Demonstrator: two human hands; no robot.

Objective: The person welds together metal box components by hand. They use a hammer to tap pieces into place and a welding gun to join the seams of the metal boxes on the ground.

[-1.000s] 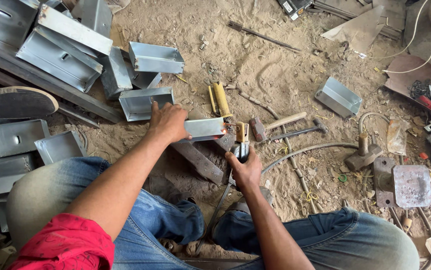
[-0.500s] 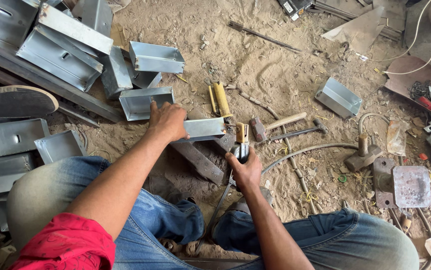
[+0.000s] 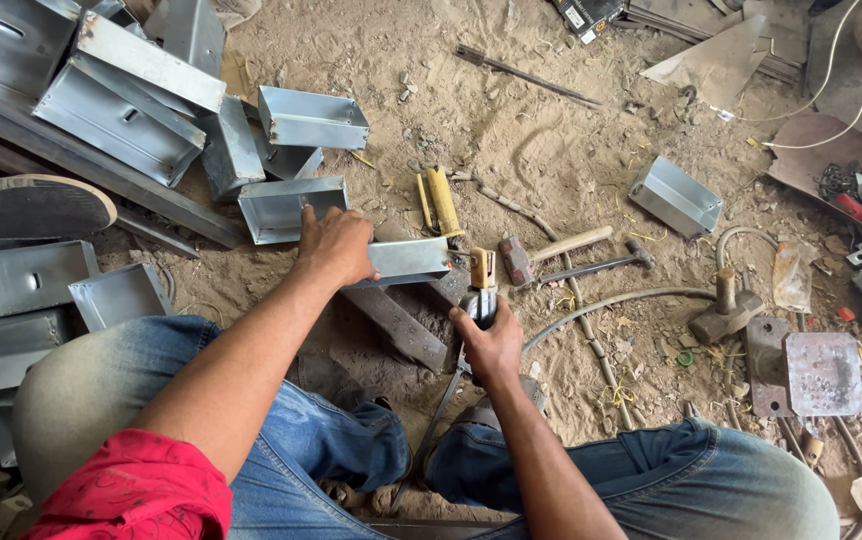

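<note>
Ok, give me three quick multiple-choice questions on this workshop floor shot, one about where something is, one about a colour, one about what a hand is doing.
1. Where does the wooden-handled hammer lie?
A. on the person's lap
B. on the dirt floor right of the right hand
C. inside a metal tray

2. What colour is the sleeve on the left arm?
A. red
B. green
C. white

3. What is the left hand doing?
A. hanging free in the air
B. gripping the hammer
C. pressing on a folded sheet-metal piece

Answers: 1 B, it rests on the dirt past the right hand. 2 A, the cloth at the lower left is red. 3 C, the palm lies over the piece's end.
</note>
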